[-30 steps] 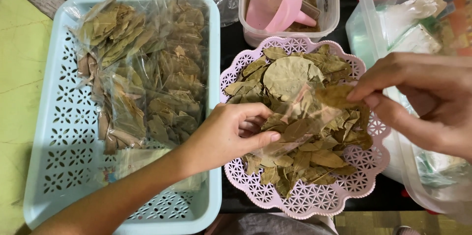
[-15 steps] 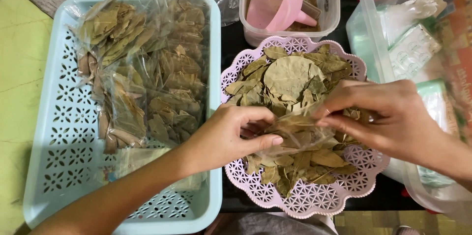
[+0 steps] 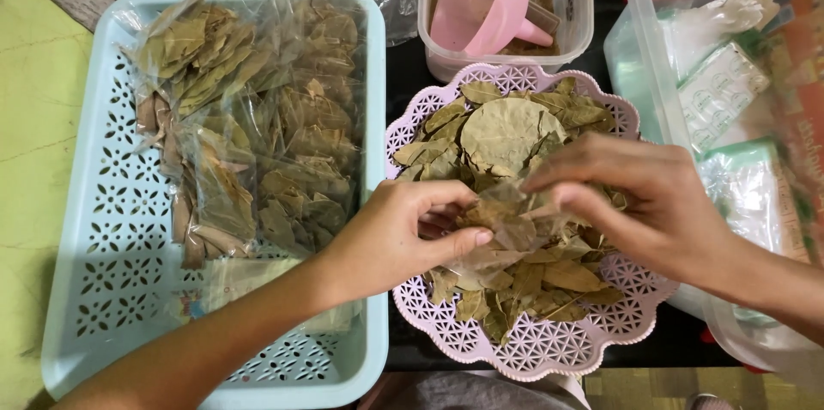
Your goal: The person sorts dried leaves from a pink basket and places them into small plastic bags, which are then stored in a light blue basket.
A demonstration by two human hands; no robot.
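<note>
Both hands are pinching dried leaves (image 3: 502, 212) over the pink basket (image 3: 549, 350): left hand (image 3: 403, 234) at 9 o'clock, right hand (image 3: 639, 204) at 3.

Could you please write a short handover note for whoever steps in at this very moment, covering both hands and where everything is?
Left hand: over the pink lattice basket, fingers pinching a small bunch of dried leaves that seem to sit in a clear bag, though the plastic is hard to make out.
Right hand: fingers at the same bunch from the other side.
Loose dried leaves fill the pink basket.
Done: a pile of clear bags filled with leaves lies in the light blue tray.
Left: the loose leaves are not yet bagged.
Behind: a clear tub holding a pink funnel.
</note>
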